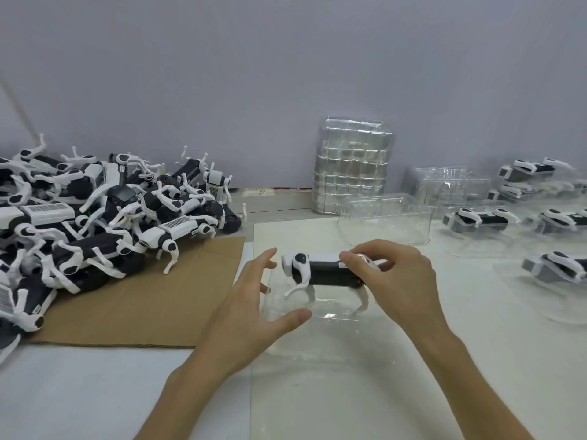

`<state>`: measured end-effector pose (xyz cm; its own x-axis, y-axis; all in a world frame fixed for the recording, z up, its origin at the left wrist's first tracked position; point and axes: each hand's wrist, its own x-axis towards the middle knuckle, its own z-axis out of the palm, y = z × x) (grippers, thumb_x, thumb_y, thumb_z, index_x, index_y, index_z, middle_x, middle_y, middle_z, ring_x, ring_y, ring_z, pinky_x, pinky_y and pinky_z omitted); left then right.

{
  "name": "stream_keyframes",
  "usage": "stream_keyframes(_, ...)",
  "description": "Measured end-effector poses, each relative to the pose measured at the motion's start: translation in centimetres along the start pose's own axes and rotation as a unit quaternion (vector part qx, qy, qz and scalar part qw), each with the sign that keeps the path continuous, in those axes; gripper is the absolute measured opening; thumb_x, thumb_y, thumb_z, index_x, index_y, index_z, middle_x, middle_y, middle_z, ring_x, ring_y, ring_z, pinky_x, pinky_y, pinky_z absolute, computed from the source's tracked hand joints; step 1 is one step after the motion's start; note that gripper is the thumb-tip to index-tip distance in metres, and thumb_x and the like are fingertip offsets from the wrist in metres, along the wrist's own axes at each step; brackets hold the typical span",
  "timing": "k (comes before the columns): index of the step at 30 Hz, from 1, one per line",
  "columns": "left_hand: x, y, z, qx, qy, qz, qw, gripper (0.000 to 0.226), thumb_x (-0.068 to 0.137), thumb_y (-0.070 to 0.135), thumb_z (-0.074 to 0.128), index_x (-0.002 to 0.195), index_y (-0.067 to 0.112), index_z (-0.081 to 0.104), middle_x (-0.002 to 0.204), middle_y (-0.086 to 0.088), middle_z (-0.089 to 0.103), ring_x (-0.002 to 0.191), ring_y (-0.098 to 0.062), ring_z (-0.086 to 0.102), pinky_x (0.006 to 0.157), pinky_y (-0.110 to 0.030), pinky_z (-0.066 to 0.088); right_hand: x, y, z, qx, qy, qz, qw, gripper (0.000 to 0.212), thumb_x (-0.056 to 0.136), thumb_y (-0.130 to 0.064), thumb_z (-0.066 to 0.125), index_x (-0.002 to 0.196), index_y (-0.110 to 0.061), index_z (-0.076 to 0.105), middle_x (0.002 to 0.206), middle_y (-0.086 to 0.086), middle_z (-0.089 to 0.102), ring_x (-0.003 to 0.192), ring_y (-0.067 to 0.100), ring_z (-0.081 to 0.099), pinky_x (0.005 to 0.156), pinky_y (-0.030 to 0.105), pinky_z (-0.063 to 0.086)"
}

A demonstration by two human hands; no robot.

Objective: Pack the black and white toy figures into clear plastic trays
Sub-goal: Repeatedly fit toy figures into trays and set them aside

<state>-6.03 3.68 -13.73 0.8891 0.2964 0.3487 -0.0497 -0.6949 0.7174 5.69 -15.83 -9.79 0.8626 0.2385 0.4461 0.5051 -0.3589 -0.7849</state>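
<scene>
Over the middle of the table (79, 392), my right hand (390, 274) held a black and white robot-dog figure (327, 271) by its rear end, fingers and thumb curled round the body. The figure stood upright, head to my left, its white legs pointing down into a clear plastic tray (320, 316); whether the feet touched the tray's floor I could not tell. My left hand (254, 309) was spread wide at the tray's left side, holding nothing, its thumb by the near rim and its fingers close to the figure's head.

To my left lay a big tangled pile of the same figures (95, 217), partly on a sheet of brown cardboard (152, 296). Against the wall behind stood a tall stack of empty trays (351, 166), with one loose tray (384, 220) just in front of it. On the right, several packed figures (482, 219) lay in their trays, well apart from my hands.
</scene>
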Motion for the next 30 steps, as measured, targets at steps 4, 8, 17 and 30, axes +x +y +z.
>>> stream_keyframes(4,-0.1,0.0,0.0,0.008,-0.007,0.02,1.0,0.081,0.066,0.08,0.062,0.137,0.064,0.027,0.135,0.039,0.036,0.118,0.013,0.043,0.085,-0.019,0.043,0.0,0.3,0.2,-0.022,-0.032,-0.008,0.999,0.013,0.075,-0.041,0.077,0.065,-0.036,0.071,0.07,-0.019,0.069,0.068,-0.002,0.059,0.061,0.006,0.04)
stream_keyframes(8,-0.1,0.1,0.2,0.02,-0.017,0.052,0.998,0.062,0.075,0.072,0.059,0.133,0.057,0.042,0.141,0.042,0.036,0.136,0.013,0.03,0.104,-0.017,0.031,0.3,0.6,-0.3,-0.036,-0.05,-0.011,0.998,0.013,0.075,-0.033,0.079,0.064,-0.029,0.071,0.066,-0.015,0.067,0.064,-0.002,0.057,0.062,0.006,0.04)
stream_keyframes(17,-0.1,0.1,0.5,0.043,-0.014,0.059,0.997,0.039,0.081,0.074,0.046,0.116,0.057,0.053,0.13,0.046,0.044,0.14,0.013,0.023,0.109,-0.02,0.027,0.6,1.6,-0.3,-0.077,-0.102,-0.002,0.992,0.017,0.082,-0.041,0.074,0.07,-0.029,0.069,0.07,-0.018,0.067,0.075,0.002,0.061,0.066,0.014,0.041)
stream_keyframes(30,0.5,-1.0,0.0,0.03,0.004,-0.174,0.984,0.057,0.093,0.065,0.032,0.144,0.041,0.044,0.158,0.012,0.032,0.147,-0.008,0.02,0.118,-0.036,0.014,1.5,2.6,-1.3,-0.147,-0.212,0.194,0.946,0.06,0.098,-0.064,0.026,0.093,-0.018,0.063,0.103,-0.002,0.066,0.1,0.022,0.06,0.094,0.039,0.046)
